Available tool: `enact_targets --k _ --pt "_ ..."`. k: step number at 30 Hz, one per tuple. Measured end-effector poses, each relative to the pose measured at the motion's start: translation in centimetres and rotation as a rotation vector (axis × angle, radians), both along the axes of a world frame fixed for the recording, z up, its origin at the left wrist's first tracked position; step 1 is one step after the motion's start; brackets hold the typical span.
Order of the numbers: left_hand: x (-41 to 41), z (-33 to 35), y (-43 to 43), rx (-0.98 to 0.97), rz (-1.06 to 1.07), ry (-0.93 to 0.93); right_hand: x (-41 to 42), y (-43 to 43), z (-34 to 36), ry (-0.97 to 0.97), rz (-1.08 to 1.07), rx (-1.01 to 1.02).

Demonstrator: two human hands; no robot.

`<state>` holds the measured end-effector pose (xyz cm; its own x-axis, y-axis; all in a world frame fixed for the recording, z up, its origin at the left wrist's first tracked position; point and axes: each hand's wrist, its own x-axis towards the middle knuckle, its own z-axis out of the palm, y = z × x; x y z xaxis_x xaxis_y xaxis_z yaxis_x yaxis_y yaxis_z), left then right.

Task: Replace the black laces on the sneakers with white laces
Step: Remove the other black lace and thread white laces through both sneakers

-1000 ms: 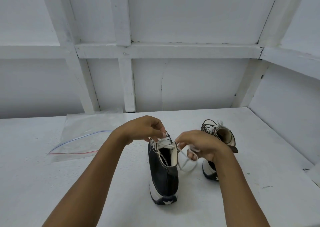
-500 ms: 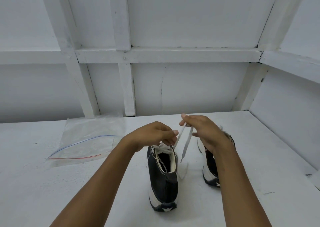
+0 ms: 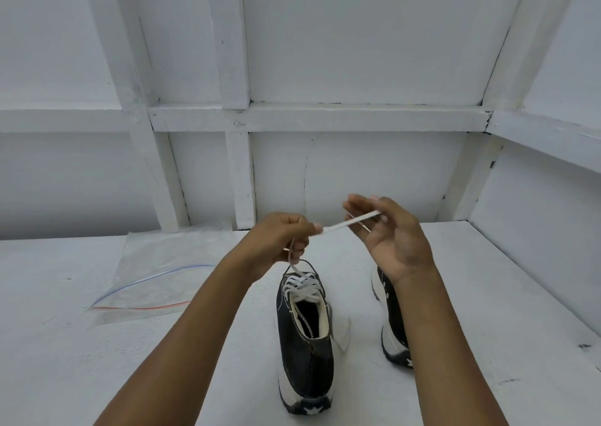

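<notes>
At frame centre, left hand (image 3: 279,240) and right hand (image 3: 390,237) pinch the white lace (image 3: 351,222) taut above the white-laced sneaker (image 3: 305,344); apparently only tying is left.

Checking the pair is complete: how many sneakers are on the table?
2. The centre sneaker stands below the left hand; the right sneaker stands beside it, partly hidden by the right forearm.

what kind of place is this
Probably a plain white-painted work booth or bench nook: framed panel walls, a painted white tabletop, and a zip bag lying left of the sneakers.
</notes>
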<state>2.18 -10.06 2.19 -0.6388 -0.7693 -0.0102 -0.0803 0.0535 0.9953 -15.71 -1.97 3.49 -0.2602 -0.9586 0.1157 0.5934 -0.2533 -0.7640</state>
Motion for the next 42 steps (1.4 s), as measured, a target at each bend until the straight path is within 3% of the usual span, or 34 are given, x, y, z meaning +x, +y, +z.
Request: enact_targets --k 3,6,9,15,23,29,42 --pt "0.5 -0.9 0.2 -0.094 -0.013 -0.196 0.8 -0.3 -0.4 0.095 0.048 -0.022" --pt "1.3 -1.3 0.0 -0.225 0.011 -0.399 1.1 -0.1 -0.9 0.451 0.15 0.065" --pt "2.7 -1.1 -0.1 -0.284 0.051 -0.429 1.3 0.2 -1.2 0.718 0.238 0.102" --pt "4.7 0.1 1.2 -0.263 -0.293 -0.681 1.5 0.2 -0.9 1.135 0.252 0.412" --pt "5.4 -0.4 1.9 -0.093 -0.263 -0.629 3.2 -0.1 -1.1 1.26 0.316 0.503" --pt "5.6 -0.5 2.1 -0.058 -0.249 -0.617 4.9 -0.5 -1.3 1.332 0.344 0.595" --pt "5.8 -0.8 1.9 -0.043 -0.246 -0.599 4.9 -0.6 -1.2 1.367 0.381 0.564"
